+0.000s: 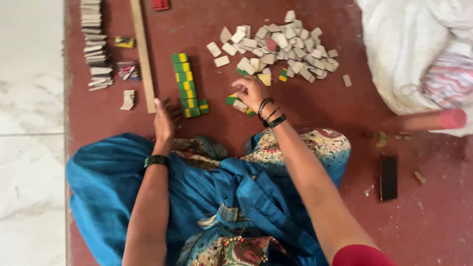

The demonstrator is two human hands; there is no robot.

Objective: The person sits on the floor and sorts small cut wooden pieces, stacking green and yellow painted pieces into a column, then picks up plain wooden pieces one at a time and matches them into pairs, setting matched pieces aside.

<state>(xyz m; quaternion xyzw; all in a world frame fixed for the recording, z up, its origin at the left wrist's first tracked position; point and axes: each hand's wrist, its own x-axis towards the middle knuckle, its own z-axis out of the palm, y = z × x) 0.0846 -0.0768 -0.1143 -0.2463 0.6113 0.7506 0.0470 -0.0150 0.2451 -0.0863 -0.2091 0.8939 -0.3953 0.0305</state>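
Observation:
I sit on a red floor with blue cloth over my lap. My left hand (164, 117) rests fingers spread on the floor, just left of the near end of a row of green-and-yellow blocks (186, 84). My right hand (251, 91) reaches over a few loose green-and-yellow pieces (238, 102), its fingers curled down on them; whether it grips one is unclear. Just beyond lies a heap of pale wooden pieces (278, 49).
A long wooden strip (143, 54) lies left of the block row. Stacks of thin pale tiles (93, 44) line the far left edge. A white sack (414, 54) lies at the right, with a pink roll (433, 119) and a dark flat object (388, 178) nearby.

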